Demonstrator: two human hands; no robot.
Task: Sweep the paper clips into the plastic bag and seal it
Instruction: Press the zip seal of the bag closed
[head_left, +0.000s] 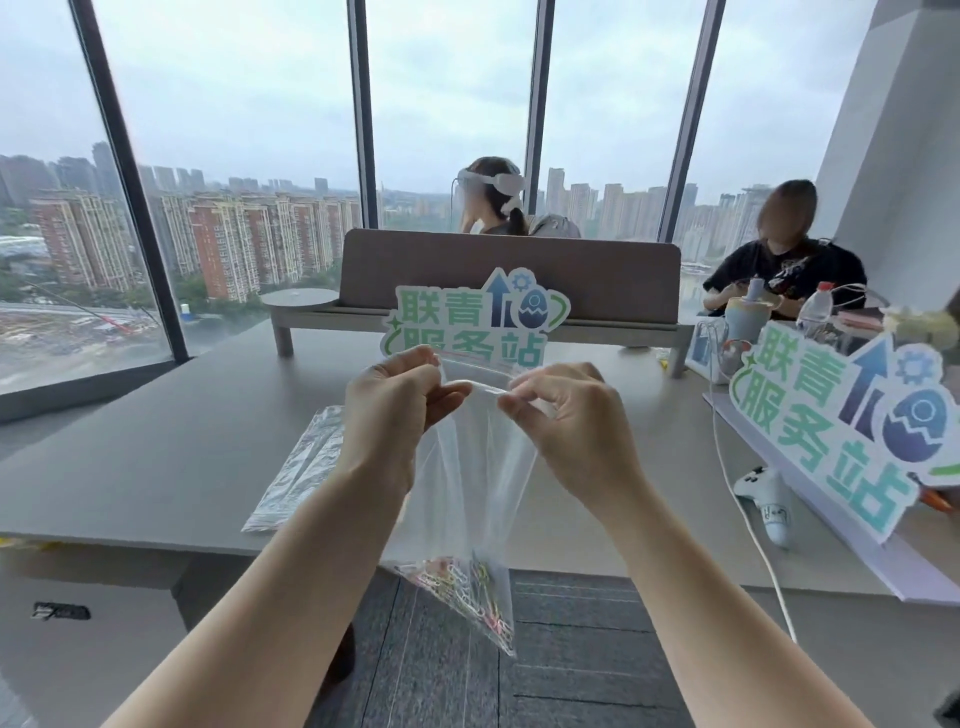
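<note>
A clear plastic bag (467, 483) hangs in the air in front of me, above the table's near edge. Several coloured paper clips (470, 587) lie bunched in its bottom corner. My left hand (395, 405) pinches the left end of the bag's top strip. My right hand (561, 410) pinches the strip just to the right of it. The mouth of the bag looks partly apart behind the fingers; I cannot tell how much of the strip is pressed together.
A grey table (182, 467) carries a flat stack of spare clear bags (301, 467) at left, a white controller (763, 493) with a white cable and green-lettered signs (841, 421) at right. A desk shelf (509, 280) and two seated people are behind.
</note>
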